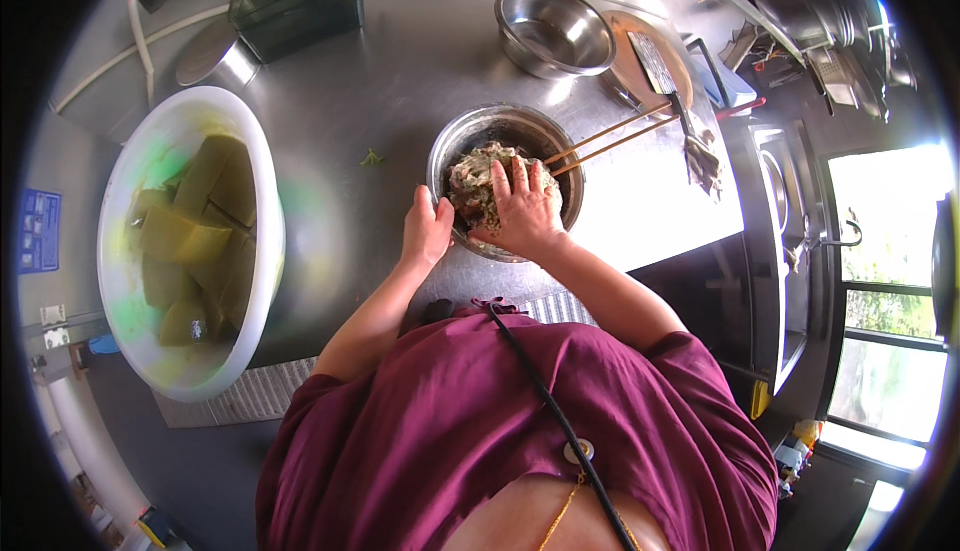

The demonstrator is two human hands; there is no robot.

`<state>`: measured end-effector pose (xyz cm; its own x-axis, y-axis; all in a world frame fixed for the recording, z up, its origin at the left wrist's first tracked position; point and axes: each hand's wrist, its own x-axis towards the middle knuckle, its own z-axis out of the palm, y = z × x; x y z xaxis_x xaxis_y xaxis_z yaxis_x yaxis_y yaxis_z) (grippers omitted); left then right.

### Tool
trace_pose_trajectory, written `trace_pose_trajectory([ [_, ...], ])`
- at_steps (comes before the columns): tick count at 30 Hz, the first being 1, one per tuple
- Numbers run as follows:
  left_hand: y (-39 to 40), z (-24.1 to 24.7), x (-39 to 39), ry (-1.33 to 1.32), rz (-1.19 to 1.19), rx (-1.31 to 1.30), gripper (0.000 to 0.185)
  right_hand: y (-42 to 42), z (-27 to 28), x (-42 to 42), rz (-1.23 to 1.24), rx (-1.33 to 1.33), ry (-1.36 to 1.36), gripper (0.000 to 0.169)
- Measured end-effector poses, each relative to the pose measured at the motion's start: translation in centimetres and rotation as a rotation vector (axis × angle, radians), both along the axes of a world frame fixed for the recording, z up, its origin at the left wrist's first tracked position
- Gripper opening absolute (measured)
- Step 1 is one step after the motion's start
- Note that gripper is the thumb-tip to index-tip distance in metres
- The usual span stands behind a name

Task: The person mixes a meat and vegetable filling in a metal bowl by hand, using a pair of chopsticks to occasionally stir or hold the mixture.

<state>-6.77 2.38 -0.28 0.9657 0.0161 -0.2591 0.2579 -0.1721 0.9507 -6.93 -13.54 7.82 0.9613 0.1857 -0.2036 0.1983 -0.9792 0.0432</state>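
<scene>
A steel bowl (576, 209) stands on the metal table in front of me, holding a lumpy, pale and brown food mixture with green flecks (474, 176). My right hand (525, 206) lies palm down on the mixture, fingers spread, closed on nothing. At the bowl's left rim is my left hand (429, 228), its thumb raised and its fingers against the outer wall; part of them is hidden. A pair of wooden chopsticks (611, 134) leans over the bowl's right rim, their lower ends by the mixture.
Left stands a large white tub (266, 251) with greenish blocks (187, 236) in liquid. Behind are an empty steel bowl (555, 29), a round wooden board (622, 33) with a cleaver (652, 63), and dark plastic bins (300, 10). A cloth (703, 161) lies right, near a sink (791, 206).
</scene>
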Motion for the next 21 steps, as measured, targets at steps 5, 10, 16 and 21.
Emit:
trace_pose_trajectory([
  [5,-0.1,-0.1,-0.1,0.003,0.023,0.022,0.025,-1.3,-1.9,1.7,0.018,0.131,-0.126,0.076],
  [10,0.2,0.1,0.0,-0.018,-0.035,0.058,0.023,-3.2,-2.3,3.3,0.100,0.166,-0.066,0.069],
  [16,0.8,-1.9,0.9,-0.056,-0.063,0.159,0.023,-3.2,4.4,4.0,0.251,0.026,0.385,0.096],
  [21,1.2,-1.0,1.0,-0.108,-0.082,0.177,0.022,2.3,3.7,1.5,0.709,-0.442,0.050,0.083],
])
